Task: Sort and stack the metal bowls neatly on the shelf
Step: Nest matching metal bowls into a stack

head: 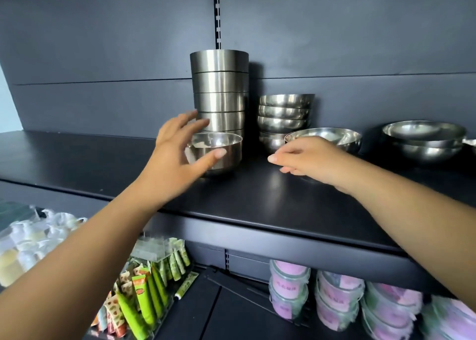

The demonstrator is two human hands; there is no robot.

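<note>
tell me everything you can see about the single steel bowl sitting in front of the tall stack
The single steel bowl is brushed metal outside, shiny inside, straight-walled with a rounded base. It stands upright and empty on the black shelf, just in front of the tall stack of similar bowls. The left hand is spread open around its left side, thumb across the front; actual contact is unclear.

Steel bowls [219, 92] stacked upright on the dark shelf [270, 195].

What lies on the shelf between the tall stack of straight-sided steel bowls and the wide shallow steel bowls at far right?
In the head view, a stack of rounded steel bowls and a single wider steel bowl in front of it.
</note>
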